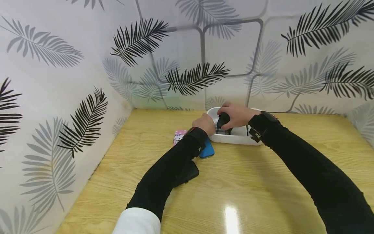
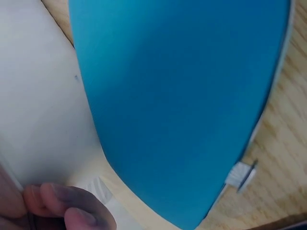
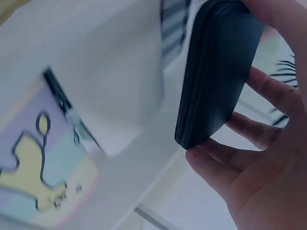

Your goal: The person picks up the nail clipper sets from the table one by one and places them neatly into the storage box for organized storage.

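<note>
My right hand (image 1: 238, 114) holds a black zippered case (image 1: 223, 120) over a white basket (image 1: 233, 139) at the back of the table. In the right wrist view, its fingers (image 3: 268, 91) and thumb side grip the edges of the case, which stands tilted. A plaid item (image 1: 222, 131) lies inside the basket beneath it. My left hand (image 1: 204, 124) is at the basket's left end, its fingers (image 2: 72, 206) curled at the rim. Next to that hand lies a blue zippered pouch (image 2: 182, 96), partly hidden by the left wrist in the head view.
A pink cartoon-printed item (image 1: 179, 136) lies left of the basket. Nearer, a black case (image 1: 190, 171) is partly under the left forearm. The right wrist view shows a pastel pouch with a cartoon print (image 3: 43, 177). A leaf-patterned wall (image 1: 187, 65) stands behind the table.
</note>
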{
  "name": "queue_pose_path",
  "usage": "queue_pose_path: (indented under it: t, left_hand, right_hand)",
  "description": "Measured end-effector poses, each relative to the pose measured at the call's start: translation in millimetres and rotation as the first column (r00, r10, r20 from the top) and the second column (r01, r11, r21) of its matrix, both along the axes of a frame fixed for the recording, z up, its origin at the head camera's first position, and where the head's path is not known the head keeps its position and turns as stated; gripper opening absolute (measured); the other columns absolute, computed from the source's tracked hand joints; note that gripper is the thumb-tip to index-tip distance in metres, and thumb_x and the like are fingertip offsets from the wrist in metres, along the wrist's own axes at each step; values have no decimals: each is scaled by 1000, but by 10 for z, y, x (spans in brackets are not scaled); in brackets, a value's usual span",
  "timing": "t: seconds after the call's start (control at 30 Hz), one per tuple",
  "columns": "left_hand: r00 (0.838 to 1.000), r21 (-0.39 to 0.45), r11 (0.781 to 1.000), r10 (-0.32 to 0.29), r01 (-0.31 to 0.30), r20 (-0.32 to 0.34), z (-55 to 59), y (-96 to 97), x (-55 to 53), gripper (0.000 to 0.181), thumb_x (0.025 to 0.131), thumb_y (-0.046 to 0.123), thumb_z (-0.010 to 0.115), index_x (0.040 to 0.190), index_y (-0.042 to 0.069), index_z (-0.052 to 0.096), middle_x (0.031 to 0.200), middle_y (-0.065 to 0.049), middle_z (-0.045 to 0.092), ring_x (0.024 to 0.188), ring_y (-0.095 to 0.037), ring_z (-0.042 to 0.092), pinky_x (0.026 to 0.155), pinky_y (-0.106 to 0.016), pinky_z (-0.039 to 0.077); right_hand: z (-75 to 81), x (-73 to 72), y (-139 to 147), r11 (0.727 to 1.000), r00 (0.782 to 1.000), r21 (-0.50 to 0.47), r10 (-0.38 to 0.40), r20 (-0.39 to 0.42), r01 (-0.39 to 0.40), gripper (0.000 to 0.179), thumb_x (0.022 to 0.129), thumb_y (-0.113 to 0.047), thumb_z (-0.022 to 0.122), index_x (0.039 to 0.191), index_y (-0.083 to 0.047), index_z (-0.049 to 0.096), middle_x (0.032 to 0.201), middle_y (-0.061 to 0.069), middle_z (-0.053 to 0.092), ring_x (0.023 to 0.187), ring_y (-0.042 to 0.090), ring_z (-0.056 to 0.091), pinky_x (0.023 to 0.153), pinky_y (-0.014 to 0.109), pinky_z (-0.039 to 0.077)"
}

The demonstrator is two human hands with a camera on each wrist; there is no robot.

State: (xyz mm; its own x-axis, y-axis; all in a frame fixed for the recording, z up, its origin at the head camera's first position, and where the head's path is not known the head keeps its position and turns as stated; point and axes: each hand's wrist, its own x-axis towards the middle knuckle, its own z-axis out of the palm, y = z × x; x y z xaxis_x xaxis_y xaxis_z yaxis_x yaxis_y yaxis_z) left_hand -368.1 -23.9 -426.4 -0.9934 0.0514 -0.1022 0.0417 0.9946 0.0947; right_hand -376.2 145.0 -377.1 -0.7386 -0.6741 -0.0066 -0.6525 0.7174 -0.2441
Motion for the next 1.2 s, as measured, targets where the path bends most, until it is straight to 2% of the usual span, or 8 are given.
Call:
queue_pose_path:
  t: [0.2,0.3,0.43,0.63,0.73,0.87,1.1,1.2]
  left_hand:
    - [1000,16,1000,3,-3,2,25,1,64,43,102,36,49,130,3,53,107,-8,65,91,-23,69,76,-37,57]
    - [1000,40,999,3,-3,-1,47,-7,104,42,104,36,46,130,3,52,107,-9,65,91,-24,69,77,-38,57]
    - [1000,56,998,11,-10,-5,34,-22,93,43,105,35,44,130,1,50,105,-11,67,92,-25,69,78,-39,57]
    - [1000,37,999,7,-7,-3,37,-16,61,44,103,36,46,130,1,51,106,-9,68,94,-24,70,79,-38,57]
    - [1000,35,999,12,-13,3,53,-11,74,46,104,38,46,132,2,51,106,-8,68,93,-24,70,78,-38,57]
    - [1000,41,999,20,-20,-4,65,-10,87,46,104,38,47,132,2,51,105,-9,68,92,-24,70,77,-37,57]
    - [1000,22,1000,22,-22,-19,31,5,65,43,103,37,47,128,2,52,106,-8,69,94,-23,70,80,-37,57]
    - [1000,24,1000,13,-13,-11,8,29,41,44,103,37,47,129,2,52,107,-8,69,95,-23,71,79,-38,57]
  right_hand:
    - [-128,-57,-148,998,997,20,55,50,-56,51,82,-28,80,127,-8,64,130,18,55,107,32,57,93,46,49]
    - [-179,-66,-195,995,994,10,103,48,-103,39,83,-26,79,116,-10,68,119,15,60,99,28,56,89,46,49]
    - [-244,-89,-224,987,985,-9,163,48,-163,29,86,-26,77,110,-11,69,108,10,63,100,27,54,89,45,47]
    - [-251,-82,-167,984,978,-60,175,117,-169,37,85,-15,78,120,-5,68,123,15,63,123,36,50,105,49,42]
    - [-229,-57,-143,984,974,-69,174,142,-165,39,89,-14,75,125,-3,67,130,19,60,130,39,46,110,51,38]
    - [-221,-46,-133,985,976,-74,165,141,-156,35,93,-13,70,127,-2,66,132,20,58,128,39,48,109,52,39]
    - [-253,-44,-85,987,982,-59,155,104,-150,39,92,-10,73,129,-4,66,132,18,61,127,36,53,110,50,40]
    - [-223,3,15,992,988,-40,125,91,-122,41,94,-9,71,134,-3,62,134,17,61,129,37,54,110,50,41]
